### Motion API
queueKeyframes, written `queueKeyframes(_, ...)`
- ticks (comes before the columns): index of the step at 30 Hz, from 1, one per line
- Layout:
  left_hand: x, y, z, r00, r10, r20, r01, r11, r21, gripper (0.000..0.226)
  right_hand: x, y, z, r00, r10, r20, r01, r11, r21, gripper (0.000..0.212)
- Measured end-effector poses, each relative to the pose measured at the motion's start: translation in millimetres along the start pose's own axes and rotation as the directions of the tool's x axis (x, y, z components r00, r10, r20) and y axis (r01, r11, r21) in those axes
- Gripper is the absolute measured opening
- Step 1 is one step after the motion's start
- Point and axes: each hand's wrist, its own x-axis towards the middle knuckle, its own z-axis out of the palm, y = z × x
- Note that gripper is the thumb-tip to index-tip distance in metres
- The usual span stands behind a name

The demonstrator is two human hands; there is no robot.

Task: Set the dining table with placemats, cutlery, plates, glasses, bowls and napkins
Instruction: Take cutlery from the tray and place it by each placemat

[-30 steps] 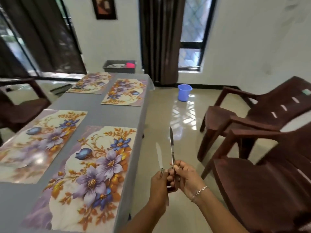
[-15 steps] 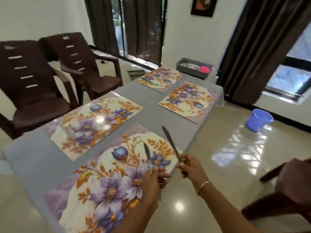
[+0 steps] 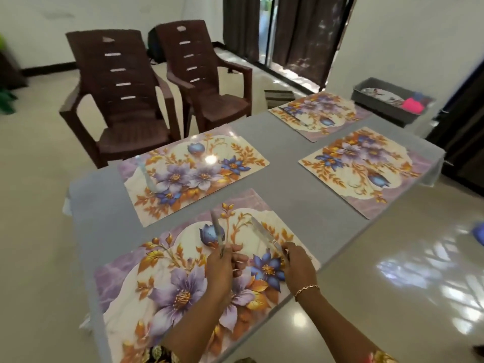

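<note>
Broadly, the grey worktop (image 3: pixel 288 166) carries four floral placemats (image 3: pixel 366 169), and the nearest placemat (image 3: pixel 162 284), at six o'clock, lies under both hands. A grey bin (image 3: pixel 377 100) at two o'clock holds crockery and something pink, too blurred to name. The left hand (image 3: pixel 221 268) grips a knife (image 3: pixel 217 231) by the handle, blade pointing to twelve o'clock above the mat. The right hand (image 3: pixel 298 265) pinches a second knife (image 3: pixel 263 233), blade angled to eleven o'clock, near the mat's right side. That one looks the riskier: the mat is glossy and runs close to the worktop's three o'clock edge, so a careless set-down could let the knife slide off to the floor (image 3: pixel 366 271). Two bare blades so near could also clash or nick a finger. Both handles are hidden inside the hands, the blades are smeared, and the thin cutlery (image 3: pixel 149 176) on the mats at ten and one o'clock is hard to identify.
</note>
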Motion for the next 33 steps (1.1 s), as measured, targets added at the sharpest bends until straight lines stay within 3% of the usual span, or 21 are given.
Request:
queueKeyframes(11, -6.3, -11.3, 13.8, 0.982, 0.004, -0.186, -0.007, 1.0, -0.017, 0.031, 13.0, -2.6, -2.1, 0.971, -0.168, 0.172, 0.219, 0.915, -0.34, 0.037)
queueKeyframes(24, -10.9, -8.1, 22.7, 0.976, 0.002, -0.218, -0.009, 0.999, -0.034, 0.03, 22.5, 3.4, 0.1, 0.934, -0.264, 0.24, 0.341, 0.861, -0.378, 0.044)
queueKeyframes(27, -12.5, -8.6, 30.5, 0.981, -0.019, -0.195, 0.009, 0.999, -0.052, 0.032, 26.5, 8.5, -1.9, 0.946, -0.259, 0.195, 0.31, 0.901, -0.303, 0.038)
queueKeyframes(29, -13.7, -6.6, 41.6, 0.988, -0.047, -0.149, 0.039, 0.998, -0.059, 0.034, 29.2, 15.9, -9.0, 0.962, -0.245, 0.123, 0.263, 0.952, -0.157, 0.033)
queueKeyframes(31, -18.2, -4.1, 60.4, 0.994, -0.071, -0.078, 0.065, 0.995, -0.076, 0.034, 30.7, 23.2, -19.6, 0.976, -0.208, 0.071, 0.2, 0.974, 0.103, 0.024)
queueKeyframes(33, -25.6, -3.3, 84.8, 0.993, -0.115, -0.005, 0.113, 0.986, -0.123, 0.032, 30.2, 26.0, -34.8, 0.978, -0.154, 0.138, 0.083, 0.905, 0.417, 0.015)
